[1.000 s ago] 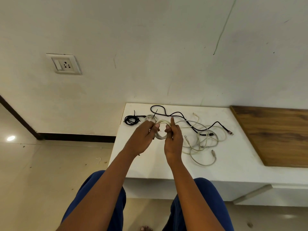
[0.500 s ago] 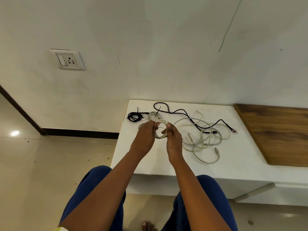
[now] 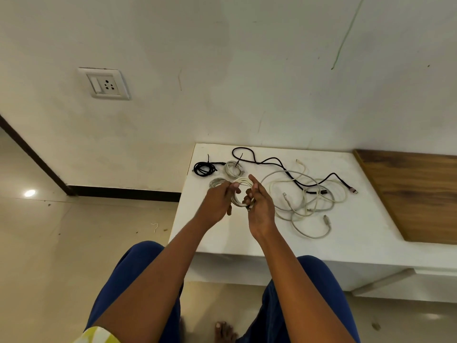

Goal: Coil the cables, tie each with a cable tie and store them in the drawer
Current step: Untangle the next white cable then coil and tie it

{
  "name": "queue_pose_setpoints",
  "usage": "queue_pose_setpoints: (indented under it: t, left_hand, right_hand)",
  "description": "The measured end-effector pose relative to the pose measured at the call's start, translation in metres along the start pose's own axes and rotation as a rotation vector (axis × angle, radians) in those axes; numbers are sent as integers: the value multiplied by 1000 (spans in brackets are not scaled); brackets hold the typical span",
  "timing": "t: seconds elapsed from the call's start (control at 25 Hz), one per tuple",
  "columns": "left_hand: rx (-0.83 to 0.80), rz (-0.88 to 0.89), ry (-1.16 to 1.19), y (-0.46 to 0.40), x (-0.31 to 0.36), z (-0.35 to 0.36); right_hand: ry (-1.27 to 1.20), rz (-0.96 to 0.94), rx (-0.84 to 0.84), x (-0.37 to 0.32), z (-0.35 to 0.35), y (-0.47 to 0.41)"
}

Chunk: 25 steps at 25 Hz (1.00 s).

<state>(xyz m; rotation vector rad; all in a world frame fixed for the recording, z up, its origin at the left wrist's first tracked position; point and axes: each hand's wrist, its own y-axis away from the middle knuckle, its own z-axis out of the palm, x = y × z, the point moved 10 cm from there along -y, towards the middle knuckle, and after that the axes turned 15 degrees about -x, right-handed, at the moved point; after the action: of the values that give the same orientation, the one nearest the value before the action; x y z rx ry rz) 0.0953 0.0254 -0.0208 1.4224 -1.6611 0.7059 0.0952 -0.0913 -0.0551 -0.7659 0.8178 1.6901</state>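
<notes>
Off-white wall (image 3: 247, 70), scuffed, carrying one switch-and-socket plate (image 3: 103, 83); dark skirting (image 3: 123, 193) along its base. Glossy beige floor (image 3: 61, 256) reflects a light. White worktop (image 3: 222, 238) adjoins a wood-grain panel (image 3: 415, 196).

White coil (image 3: 241, 184) is showing off-white. Tied coil (image 3: 204, 168) is reading black; second tied coil (image 3: 232, 168) pale grey. Loose cable (image 3: 272, 160) is running black over the tangle (image 3: 306, 201) of cream cables. Tabletop (image 3: 346, 233) is showing white, inset panel (image 3: 418, 194) brown woodgrain. Trousers (image 3: 118, 290) are showing dark blue.
</notes>
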Motion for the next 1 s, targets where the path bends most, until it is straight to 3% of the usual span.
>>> queue_pose_setpoints:
  t: [0.08,0.16,0.24,0.36,0.48,0.72,0.88,1.0]
  left_hand:
    - [-63,-64,228,-3,-17,-12]
    - [9,-187,256,0,-42,-37]
    - [65,-346,-26,6,-66,-60]
    - [-12,-461,-306,12,-84,-62]
    - [-58,-376,-325,7,-76,-45]
    - [-54,-289,-634,-12,-59,-4]
    - [-54,-234,-863,-17,-52,11]
    - [-47,-199,-910,-19,-47,16]
  right_hand:
    - [81,-3,28,-5,-4,-1]
    - [151,2,53,-8,-9,-1]
    - [221,28,72,-7,-12,-1]
    - [302,70,95,-3,-13,-1]
    - [354,101,136,-1,-18,0]
    - [398,125,162,-1,-23,0]
    - [437,115,108,-4,-24,-1]
    - [443,129,67,-5,-20,0]
